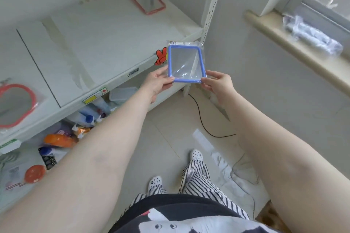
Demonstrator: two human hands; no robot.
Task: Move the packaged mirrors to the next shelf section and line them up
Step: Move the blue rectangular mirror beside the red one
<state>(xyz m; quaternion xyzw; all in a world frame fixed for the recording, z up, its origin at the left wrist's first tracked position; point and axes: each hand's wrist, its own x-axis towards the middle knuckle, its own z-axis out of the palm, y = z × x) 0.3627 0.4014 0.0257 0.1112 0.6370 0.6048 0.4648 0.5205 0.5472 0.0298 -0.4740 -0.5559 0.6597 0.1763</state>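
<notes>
Single head cam, wide-angle, looking fwd and steeply down from standing height. Both hands sit near frame center, holding a blue mirror (186, 64) at arm's length. White shelf (106, 43) spreads left of and beyond the grip, windowsill (295, 47) right of it, floor (170, 128) and feet below.

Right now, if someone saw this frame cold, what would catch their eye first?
First, the blue-framed packaged mirror held out at centre, the left hand and right hand each pinching a lower corner. Next, the pink-framed mirror lying far back on the white shelf, and a round red-framed mirror at the left edge. Below, a lower shelf crowded with colourful bottles.
</notes>
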